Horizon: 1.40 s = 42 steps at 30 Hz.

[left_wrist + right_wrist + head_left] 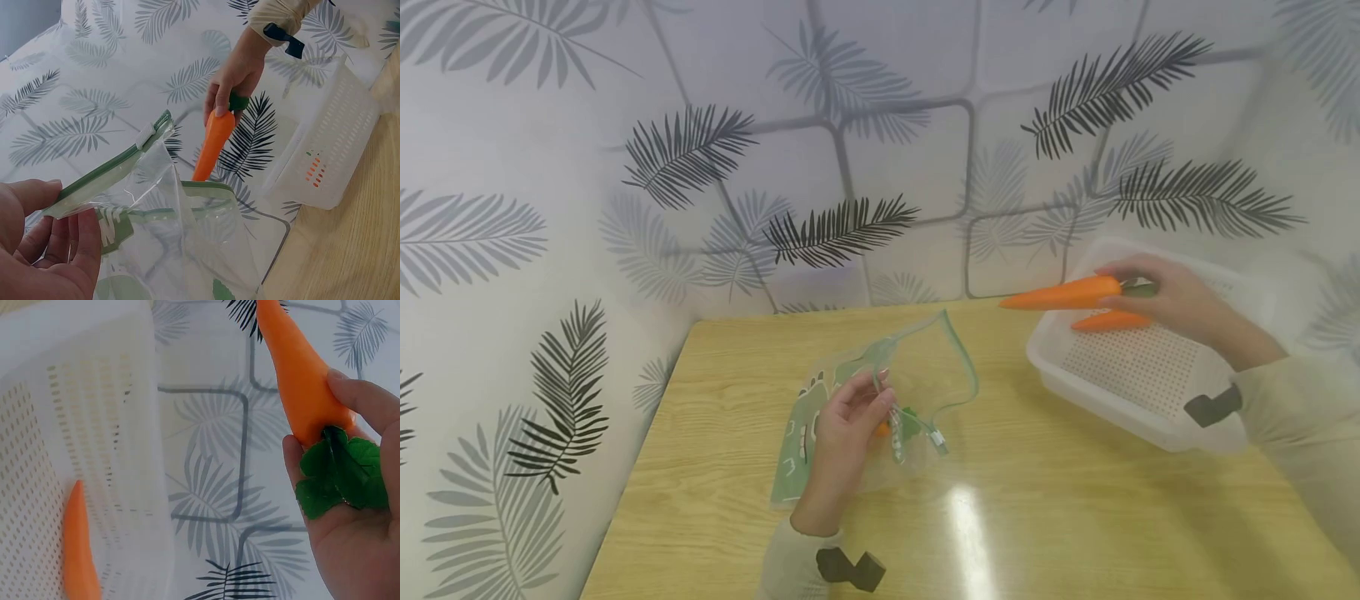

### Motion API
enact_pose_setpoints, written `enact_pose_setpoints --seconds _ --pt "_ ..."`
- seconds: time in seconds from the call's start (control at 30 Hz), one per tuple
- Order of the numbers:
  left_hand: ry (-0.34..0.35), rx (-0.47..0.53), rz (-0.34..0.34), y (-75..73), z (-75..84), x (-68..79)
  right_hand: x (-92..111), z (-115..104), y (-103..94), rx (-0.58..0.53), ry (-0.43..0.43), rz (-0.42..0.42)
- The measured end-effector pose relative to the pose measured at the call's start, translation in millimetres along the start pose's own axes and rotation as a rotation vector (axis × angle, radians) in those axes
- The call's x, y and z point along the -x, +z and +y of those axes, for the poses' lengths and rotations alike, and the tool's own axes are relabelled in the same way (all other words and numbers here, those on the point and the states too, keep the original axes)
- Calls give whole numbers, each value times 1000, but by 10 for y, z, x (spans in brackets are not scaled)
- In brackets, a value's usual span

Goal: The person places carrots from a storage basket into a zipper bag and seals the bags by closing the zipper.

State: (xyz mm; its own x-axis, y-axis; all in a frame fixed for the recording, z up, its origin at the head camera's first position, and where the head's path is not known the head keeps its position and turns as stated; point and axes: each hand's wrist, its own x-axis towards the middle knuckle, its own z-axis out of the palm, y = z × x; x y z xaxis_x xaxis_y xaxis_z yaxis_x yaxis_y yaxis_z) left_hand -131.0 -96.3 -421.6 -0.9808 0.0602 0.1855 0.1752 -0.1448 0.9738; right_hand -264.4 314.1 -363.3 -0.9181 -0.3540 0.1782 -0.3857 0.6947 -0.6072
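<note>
My right hand (1165,300) pinches an orange carrot (1063,293) at its leafy end, above the white basket. The carrot's green leaves (344,472) lie against the palm in the right wrist view, its tip pointing away. With thumb and fingers my left hand (850,425) holds the rim of a clear zip bag (156,206), whose green-edged mouth gapes open toward the right. A white slider (145,135) sits on the zip. Inside the bag something orange and green (910,423) shows, partly hidden by the left hand.
A white perforated basket (1105,408) stands at the right of the wooden table (715,433), with another carrot (80,550) inside. Behind the table rises a wall (910,158) with a leaf pattern. Light glares off the tabletop near the front.
</note>
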Motion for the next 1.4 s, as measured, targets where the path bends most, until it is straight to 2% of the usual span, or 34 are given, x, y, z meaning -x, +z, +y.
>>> enact_pose_setpoints --seconds 0.2,0.43,0.67,0.87,1.1,1.4 --pt "2 11 0 -6 1 -4 -13 -197 89 25 -102 28" --pt "-3 20 5 -3 -6 -12 17 -494 184 -5 -118 1" --pt "2 15 1 -11 -12 -11 14 -712 319 23 -188 -8" --pt "4 13 9 -10 -21 -11 -27 -812 454 15 -248 -19" --pt "-12 24 15 -1 -15 -3 -70 -899 619 -70 -232 -58" --pt "-10 24 22 12 -8 9 -136 -968 786 -80 -271 -33"
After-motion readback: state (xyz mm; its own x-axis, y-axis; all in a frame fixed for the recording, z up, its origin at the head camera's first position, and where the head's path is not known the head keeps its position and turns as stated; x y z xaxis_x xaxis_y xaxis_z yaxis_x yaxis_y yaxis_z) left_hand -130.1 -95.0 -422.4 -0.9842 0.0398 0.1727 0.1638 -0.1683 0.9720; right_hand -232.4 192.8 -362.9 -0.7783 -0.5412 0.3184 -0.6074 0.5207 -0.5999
